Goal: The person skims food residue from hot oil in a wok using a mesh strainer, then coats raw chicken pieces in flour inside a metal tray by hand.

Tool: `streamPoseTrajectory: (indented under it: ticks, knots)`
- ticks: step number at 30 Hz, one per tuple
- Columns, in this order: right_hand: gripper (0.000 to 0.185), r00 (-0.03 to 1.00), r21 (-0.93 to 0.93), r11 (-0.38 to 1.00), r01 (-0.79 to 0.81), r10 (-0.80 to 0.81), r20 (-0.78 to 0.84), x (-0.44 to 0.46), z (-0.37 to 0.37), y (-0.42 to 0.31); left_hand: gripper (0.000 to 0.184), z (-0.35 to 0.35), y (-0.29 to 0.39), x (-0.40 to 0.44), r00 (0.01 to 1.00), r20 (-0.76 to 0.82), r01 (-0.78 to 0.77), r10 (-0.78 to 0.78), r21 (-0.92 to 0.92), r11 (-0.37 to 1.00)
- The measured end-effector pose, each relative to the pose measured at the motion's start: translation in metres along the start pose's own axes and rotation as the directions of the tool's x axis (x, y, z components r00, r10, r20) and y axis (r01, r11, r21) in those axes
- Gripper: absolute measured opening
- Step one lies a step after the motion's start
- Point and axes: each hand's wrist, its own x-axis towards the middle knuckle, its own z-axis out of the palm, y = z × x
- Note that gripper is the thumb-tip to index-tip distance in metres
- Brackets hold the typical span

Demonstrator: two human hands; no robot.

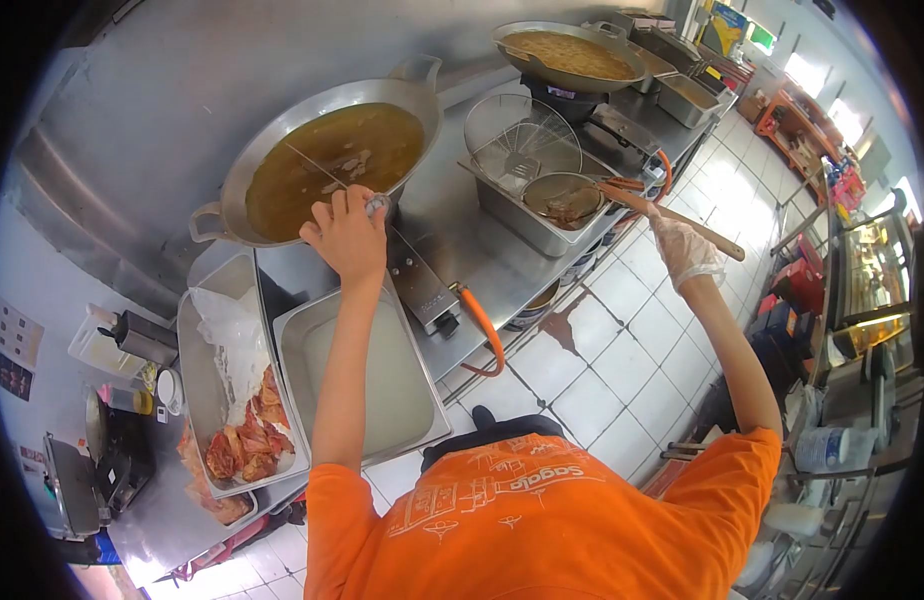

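My bare left hand (pixel 350 235) is closed at the near rim of a large wok (pixel 210 222) of brown oil. A thin metal rod (pixel 315 166) runs from its fingers over the oil, where a few pale pieces float. Something small and silvery-grey shows beside the fingers, its kind unclear. My right hand (pixel 687 248), in a clear plastic glove, has its fingers around the wooden handle of a scoop (pixel 720 243). The scoop's round bowl, with brown contents, rests in a steel tray (pixel 527 222), alongside a wire strainer (pixel 522 125) and a slotted turner (pixel 523 166).
Left of me stand a tray of fried chicken (pixel 250 440) with white paper and a pan of cloudy liquid (pixel 422 405). Another wok (pixel 567 55) sits on a burner further along. An orange gas hose (pixel 489 330) hangs over the counter edge. A glass display case (pixel 872 270) stands right.
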Motion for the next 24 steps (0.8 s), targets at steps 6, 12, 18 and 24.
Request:
streamPoseTrajectory:
  ticks: [6, 12, 18, 24]
  knots:
    - [0.047, 0.999, 0.056, 0.997, 0.043, -0.042, -0.022, -0.005, 0.007, 0.002, 0.03, -0.002, 0.001, 0.001, 1.0, 0.003, 0.005, -0.005, 0.018, 1.0]
    - [0.048, 0.986, -0.028, 0.989, 0.145, -0.147, -0.077, 0.007, 0.029, 0.008, 0.031, -0.002, 0.001, 0.001, 1.0, -0.017, 0.006, -0.006, 0.001, 1.0]
    - [0.031, 0.995, 0.122, 0.993, -0.001, -0.011, 0.103, 0.016, -0.006, 0.014, 0.03, -0.003, 0.001, 0.0, 1.0, -0.014, 0.008, -0.008, 0.003, 1.0]
    - [0.021, 0.917, 0.274, 0.885, 0.377, -0.399, 0.026, 0.094, 0.061, 0.106, 0.032, -0.004, 0.0, 0.001, 1.0, -0.025, -0.005, 0.005, -0.019, 1.0]
